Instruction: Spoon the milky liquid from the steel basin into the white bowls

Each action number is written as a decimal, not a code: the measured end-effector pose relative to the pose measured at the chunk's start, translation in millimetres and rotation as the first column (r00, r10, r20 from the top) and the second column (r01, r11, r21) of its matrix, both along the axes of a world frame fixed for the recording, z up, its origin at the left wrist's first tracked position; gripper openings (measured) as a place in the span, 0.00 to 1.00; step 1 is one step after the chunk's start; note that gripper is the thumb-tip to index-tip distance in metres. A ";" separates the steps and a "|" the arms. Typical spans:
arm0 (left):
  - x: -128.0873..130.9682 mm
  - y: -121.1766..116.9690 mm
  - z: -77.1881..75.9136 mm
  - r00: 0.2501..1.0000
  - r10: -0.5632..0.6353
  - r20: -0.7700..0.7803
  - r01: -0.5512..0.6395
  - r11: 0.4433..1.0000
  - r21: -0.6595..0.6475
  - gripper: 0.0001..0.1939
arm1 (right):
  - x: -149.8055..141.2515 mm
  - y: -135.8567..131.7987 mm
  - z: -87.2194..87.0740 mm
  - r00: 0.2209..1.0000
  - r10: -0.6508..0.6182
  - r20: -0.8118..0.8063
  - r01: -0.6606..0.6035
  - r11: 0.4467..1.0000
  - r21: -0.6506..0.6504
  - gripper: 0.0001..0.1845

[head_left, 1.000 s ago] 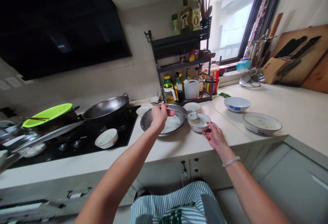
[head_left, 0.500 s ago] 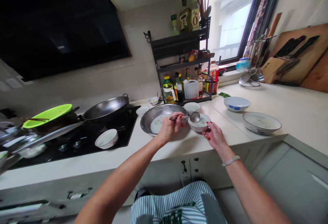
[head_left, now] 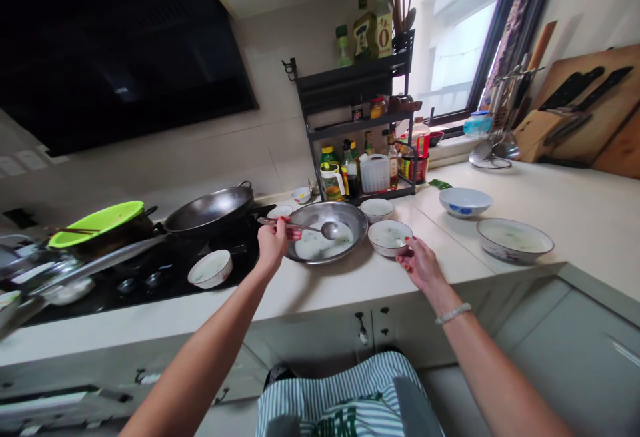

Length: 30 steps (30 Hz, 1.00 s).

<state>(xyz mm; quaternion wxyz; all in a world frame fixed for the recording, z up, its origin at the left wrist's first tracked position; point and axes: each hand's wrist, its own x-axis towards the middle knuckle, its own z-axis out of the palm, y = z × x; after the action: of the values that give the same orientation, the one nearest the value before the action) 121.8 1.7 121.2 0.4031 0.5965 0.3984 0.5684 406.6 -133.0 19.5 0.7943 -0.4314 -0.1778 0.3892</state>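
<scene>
My left hand [head_left: 276, 242] is closed round the handle of a metal ladle [head_left: 330, 230]. The ladle's bowl hangs over a wide steel basin [head_left: 356, 245] that holds a whitish soup with green bits. My right hand [head_left: 421, 261] grips the rim of a small white bowl [head_left: 385, 247] of the same soup, standing on the counter just right of the basin. Behind it stands another filled bowl [head_left: 376, 210]. A third small bowl [head_left: 280, 211] is partly hidden behind my left hand and the basin.
A soup bowl [head_left: 211, 270] sits on the black stove's edge, near a wok [head_left: 210, 213] and a lime-green colander [head_left: 100, 225]. To the right are a large soup bowl [head_left: 515, 242] and a blue-patterned bowl [head_left: 466, 203]. A black rack [head_left: 360, 127] of bottles stands behind.
My left hand has moved left with the ladle, from above the small bowl to above the basin. My right hand stays at the small bowl's rim.
</scene>
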 end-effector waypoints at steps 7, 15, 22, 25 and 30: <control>-28.4 -5.9 -6.2 0.949 0.075 -0.307 -0.054 0.996 0.077 0.12 | 0.1 0.1 1.2 1.000 0.003 0.001 -0.003 1.000 -0.019 0.21; -10.6 1.5 -21.6 0.988 0.093 -0.126 -0.102 0.992 -0.070 0.13 | -0.4 -0.5 0.9 1.000 -0.004 0.012 0.004 1.000 -0.018 0.20; -9.6 16.3 -23.4 0.984 0.180 0.014 -0.175 0.970 -0.171 0.11 | 0.0 0.2 0.0 1.000 -0.002 0.004 0.002 1.000 -0.016 0.20; -10.6 17.5 -20.6 0.980 0.196 0.035 -0.185 0.962 -0.203 0.10 | 0.1 0.0 -0.7 1.000 -0.005 0.001 0.005 1.000 -0.023 0.21; -10.0 15.6 -14.4 0.974 0.217 0.068 -0.194 0.949 -0.249 0.09 | 0.0 -0.3 -0.8 1.000 0.001 0.008 0.000 1.000 -0.017 0.21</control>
<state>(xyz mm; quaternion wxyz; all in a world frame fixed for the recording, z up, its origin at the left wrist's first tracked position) 111.7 17.3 106.7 0.4297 0.4707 0.5048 0.5822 406.6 -133.4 18.7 0.7897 -0.4397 -0.1779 0.3891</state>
